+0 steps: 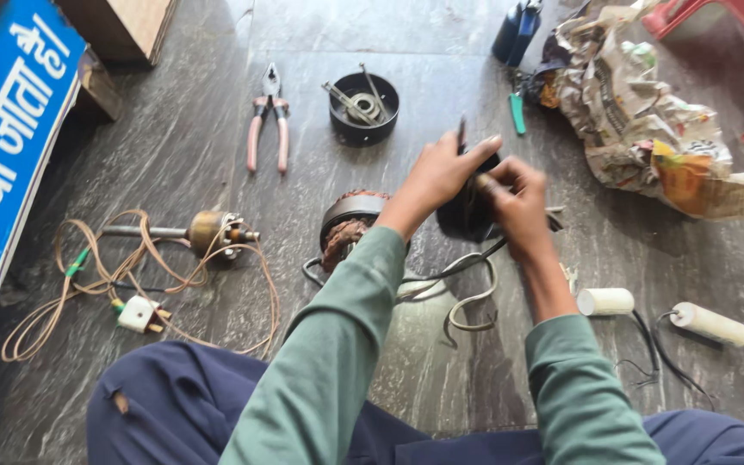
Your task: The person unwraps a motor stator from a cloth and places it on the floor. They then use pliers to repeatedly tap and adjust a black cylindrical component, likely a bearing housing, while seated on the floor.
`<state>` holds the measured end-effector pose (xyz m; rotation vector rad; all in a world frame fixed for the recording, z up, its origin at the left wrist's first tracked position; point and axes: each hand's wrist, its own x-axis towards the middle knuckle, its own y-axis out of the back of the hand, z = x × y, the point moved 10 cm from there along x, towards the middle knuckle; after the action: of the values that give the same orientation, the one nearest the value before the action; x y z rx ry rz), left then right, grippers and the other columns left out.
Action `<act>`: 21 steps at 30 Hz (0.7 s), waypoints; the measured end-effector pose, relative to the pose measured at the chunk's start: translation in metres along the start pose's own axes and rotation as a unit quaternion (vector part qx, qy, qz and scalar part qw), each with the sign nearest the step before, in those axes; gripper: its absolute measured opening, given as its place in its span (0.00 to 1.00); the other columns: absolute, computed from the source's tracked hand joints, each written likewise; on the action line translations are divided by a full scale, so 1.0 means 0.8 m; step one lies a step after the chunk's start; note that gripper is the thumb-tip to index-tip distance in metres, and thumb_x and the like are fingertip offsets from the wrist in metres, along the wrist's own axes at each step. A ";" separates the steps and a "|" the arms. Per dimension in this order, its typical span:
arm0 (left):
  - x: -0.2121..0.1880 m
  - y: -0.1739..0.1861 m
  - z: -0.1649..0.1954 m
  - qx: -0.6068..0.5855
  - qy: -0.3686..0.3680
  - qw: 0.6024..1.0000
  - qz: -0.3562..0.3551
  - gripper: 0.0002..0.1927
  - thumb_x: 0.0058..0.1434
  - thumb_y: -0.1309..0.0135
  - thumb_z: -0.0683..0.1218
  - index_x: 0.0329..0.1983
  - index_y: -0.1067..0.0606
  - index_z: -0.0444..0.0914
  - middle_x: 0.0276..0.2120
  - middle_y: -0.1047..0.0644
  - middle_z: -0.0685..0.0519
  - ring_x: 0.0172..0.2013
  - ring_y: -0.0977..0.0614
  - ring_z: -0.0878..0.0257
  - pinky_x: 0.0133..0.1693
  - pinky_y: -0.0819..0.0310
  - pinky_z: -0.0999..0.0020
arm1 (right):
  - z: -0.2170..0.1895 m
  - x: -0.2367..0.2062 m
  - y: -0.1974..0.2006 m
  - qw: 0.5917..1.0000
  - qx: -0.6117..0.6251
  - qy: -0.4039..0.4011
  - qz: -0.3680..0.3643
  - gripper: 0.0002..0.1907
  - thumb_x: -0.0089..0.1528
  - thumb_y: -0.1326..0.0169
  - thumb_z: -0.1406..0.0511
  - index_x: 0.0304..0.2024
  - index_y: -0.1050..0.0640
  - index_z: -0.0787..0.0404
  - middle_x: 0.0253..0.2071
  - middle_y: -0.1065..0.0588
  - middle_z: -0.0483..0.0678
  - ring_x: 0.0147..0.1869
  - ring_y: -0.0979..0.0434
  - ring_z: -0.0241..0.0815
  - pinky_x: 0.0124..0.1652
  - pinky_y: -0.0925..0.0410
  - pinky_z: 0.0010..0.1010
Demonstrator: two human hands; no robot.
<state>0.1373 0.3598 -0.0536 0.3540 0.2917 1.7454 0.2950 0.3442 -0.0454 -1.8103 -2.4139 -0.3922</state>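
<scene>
My left hand (443, 175) and my right hand (517, 202) meet over a round black motor cover (462, 220) held just above the stone floor. The left hand grips its upper rim, and a thin dark tool (461, 133) sticks up from between its fingers. The right hand's fingers close on the cover's right side. Below my left forearm lies a motor stator with copper windings (346, 231), its grey wires (462, 297) trailing toward me.
Pink-handled pliers (269, 116) and a black cup holding metal parts (363, 108) lie ahead. A brass-ended shaft with tan cable and white plug (208, 232) sits left. Two white capacitors (708, 323) lie right. Crumpled newspaper (647, 112) fills the upper right; a blue signboard (6, 155) stands left.
</scene>
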 end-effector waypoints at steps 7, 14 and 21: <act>-0.022 0.007 -0.035 0.061 0.013 0.995 0.081 0.36 0.55 0.43 0.68 0.48 0.23 0.31 0.37 0.19 0.32 0.44 0.17 0.38 0.47 0.24 0.48 | 0.039 -0.006 -0.028 1.000 -0.009 0.021 -0.017 0.08 0.64 0.43 0.72 0.31 0.26 0.62 0.28 0.28 0.38 0.33 0.33 0.25 0.33 0.38 0.21; -0.012 -0.019 -0.054 0.017 0.127 0.990 0.062 0.29 0.51 0.43 0.67 0.46 0.16 0.45 0.37 0.15 0.42 0.44 0.14 0.46 0.48 0.23 0.55 | 0.059 -0.015 -0.011 1.000 -0.020 -0.007 0.018 0.06 0.63 0.43 0.72 0.31 0.26 0.64 0.28 0.28 0.39 0.32 0.32 0.26 0.32 0.37 0.22; -0.026 -0.007 -0.067 0.178 0.168 0.959 0.146 0.26 0.61 0.50 0.65 0.46 0.17 0.41 0.42 0.18 0.38 0.46 0.17 0.39 0.49 0.25 0.46 | 0.070 -0.037 -0.026 0.980 -0.182 -0.004 0.084 0.05 0.59 0.42 0.70 0.33 0.24 0.67 0.26 0.24 0.49 0.31 0.26 0.35 0.33 0.32 0.31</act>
<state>0.1249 0.3407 -0.1065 0.3713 0.8414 2.0450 0.2878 0.3259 -0.1089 -2.1394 -2.2860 -0.8567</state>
